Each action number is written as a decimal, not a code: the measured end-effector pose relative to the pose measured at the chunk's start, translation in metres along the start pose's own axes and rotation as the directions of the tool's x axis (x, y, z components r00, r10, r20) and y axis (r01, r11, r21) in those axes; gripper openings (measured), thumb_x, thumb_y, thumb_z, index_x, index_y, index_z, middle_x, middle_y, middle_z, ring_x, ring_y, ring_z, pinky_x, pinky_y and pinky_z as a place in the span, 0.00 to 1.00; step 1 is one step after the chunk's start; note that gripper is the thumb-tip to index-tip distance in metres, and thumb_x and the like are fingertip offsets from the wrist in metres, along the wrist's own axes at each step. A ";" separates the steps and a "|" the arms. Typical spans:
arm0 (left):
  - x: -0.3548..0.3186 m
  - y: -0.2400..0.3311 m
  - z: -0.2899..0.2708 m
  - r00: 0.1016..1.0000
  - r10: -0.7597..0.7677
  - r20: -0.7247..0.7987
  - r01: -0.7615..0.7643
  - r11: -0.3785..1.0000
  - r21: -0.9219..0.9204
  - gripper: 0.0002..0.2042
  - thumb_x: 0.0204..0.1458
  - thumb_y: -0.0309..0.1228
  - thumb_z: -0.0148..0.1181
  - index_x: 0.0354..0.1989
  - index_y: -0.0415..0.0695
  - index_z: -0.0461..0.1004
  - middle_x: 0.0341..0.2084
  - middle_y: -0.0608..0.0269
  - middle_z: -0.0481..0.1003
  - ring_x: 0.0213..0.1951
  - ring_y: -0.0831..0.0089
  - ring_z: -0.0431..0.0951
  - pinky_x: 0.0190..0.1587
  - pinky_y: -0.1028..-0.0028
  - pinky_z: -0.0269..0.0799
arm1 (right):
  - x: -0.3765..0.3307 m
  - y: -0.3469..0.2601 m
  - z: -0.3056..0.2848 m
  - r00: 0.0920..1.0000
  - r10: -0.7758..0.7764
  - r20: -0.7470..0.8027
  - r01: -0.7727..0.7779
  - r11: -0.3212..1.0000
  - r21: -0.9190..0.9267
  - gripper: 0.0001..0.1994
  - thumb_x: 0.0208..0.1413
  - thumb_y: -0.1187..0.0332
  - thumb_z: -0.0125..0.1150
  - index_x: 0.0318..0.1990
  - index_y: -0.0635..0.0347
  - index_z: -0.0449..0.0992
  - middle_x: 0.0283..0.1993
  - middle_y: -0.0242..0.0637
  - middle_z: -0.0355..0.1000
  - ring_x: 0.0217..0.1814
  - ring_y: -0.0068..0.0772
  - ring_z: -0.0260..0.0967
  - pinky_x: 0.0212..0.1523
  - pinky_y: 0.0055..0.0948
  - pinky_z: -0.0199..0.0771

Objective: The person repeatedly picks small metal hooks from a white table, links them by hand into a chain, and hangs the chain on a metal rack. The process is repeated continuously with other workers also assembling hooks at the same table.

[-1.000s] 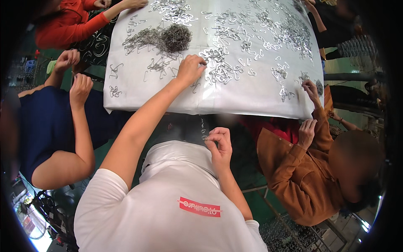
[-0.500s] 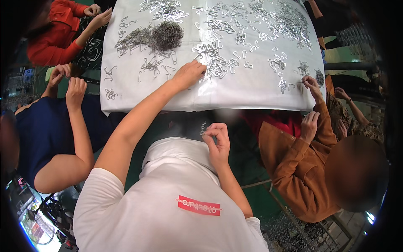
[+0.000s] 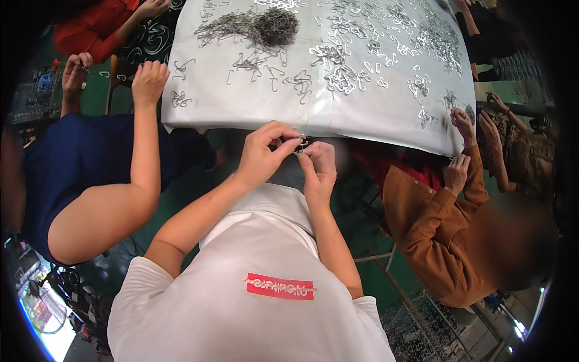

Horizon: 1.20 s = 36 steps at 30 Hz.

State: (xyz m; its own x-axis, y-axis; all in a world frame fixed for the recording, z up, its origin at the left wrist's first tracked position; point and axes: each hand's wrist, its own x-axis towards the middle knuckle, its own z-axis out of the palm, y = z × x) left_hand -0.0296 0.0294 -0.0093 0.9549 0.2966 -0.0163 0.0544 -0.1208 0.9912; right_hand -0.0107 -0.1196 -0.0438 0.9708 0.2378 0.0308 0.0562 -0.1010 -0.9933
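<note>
In front of my chest, just off the near edge of the table, my left hand (image 3: 265, 154) and my right hand (image 3: 319, 169) meet at the fingertips. Both are closed in a pinch on small bent wire hooks (image 3: 300, 148). Fingers partly cover these hooks, so how they join cannot be made out. Beyond my hands, a white sheet covers the table (image 3: 241, 111). On it lie a tangled dark pile of wire hooks (image 3: 277, 27), a small group of grey hooks (image 3: 298, 81) and scattered shiny silver hooks (image 3: 347, 78).
At my left sits a person in navy (image 3: 90, 157), with a raised hand (image 3: 149, 83) beside the table corner. A person in a brown jacket (image 3: 416, 235) works close on my right. Someone in red (image 3: 90, 36) is at the far left.
My left hand has come back from the hooks on the table to my right hand, now pinching a hook. My right hand has risen slightly toward the table edge.
</note>
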 end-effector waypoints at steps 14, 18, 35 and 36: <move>-0.022 -0.014 -0.028 0.972 0.175 -0.157 -0.157 0.980 0.121 0.08 0.46 0.18 0.64 0.35 0.40 0.80 0.29 0.60 0.76 0.32 0.69 0.75 0.35 0.74 0.72 | 0.087 0.030 0.021 0.967 -0.108 0.230 0.178 0.933 -0.312 0.06 0.56 0.70 0.61 0.38 0.61 0.77 0.35 0.35 0.70 0.34 0.30 0.67 0.35 0.28 0.67; -0.021 -0.019 -0.027 0.958 0.194 -0.209 -0.166 0.975 0.145 0.07 0.45 0.18 0.65 0.34 0.40 0.80 0.29 0.60 0.76 0.32 0.68 0.75 0.35 0.73 0.72 | 0.174 0.055 0.062 0.947 -0.051 0.318 0.247 0.748 -0.616 0.06 0.54 0.68 0.61 0.35 0.59 0.78 0.36 0.40 0.72 0.37 0.40 0.72 0.37 0.38 0.70; -0.010 -0.014 -0.016 0.964 0.225 -0.141 -0.199 0.964 0.177 0.07 0.44 0.17 0.65 0.33 0.38 0.79 0.29 0.59 0.78 0.33 0.66 0.76 0.37 0.71 0.72 | 0.113 -0.010 0.021 0.905 0.280 0.321 -0.293 0.956 -0.006 0.05 0.55 0.73 0.61 0.38 0.63 0.74 0.30 0.36 0.73 0.26 0.23 0.70 0.25 0.21 0.69; -0.009 -0.014 -0.014 0.963 0.238 -0.127 -0.214 0.961 0.175 0.07 0.45 0.18 0.65 0.33 0.39 0.79 0.29 0.59 0.78 0.33 0.66 0.76 0.37 0.71 0.72 | 0.100 -0.022 0.013 0.906 0.310 0.289 -0.336 0.941 0.043 0.05 0.56 0.74 0.61 0.38 0.63 0.74 0.30 0.34 0.73 0.27 0.22 0.70 0.25 0.20 0.69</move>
State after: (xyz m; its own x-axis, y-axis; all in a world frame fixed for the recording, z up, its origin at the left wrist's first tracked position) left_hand -0.0428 0.0420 -0.0212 0.8952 0.3774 0.2371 -0.1014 -0.3455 0.9329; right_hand 0.0820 -0.0808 -0.0207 0.8292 0.4636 -0.3122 -0.2832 -0.1332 -0.9498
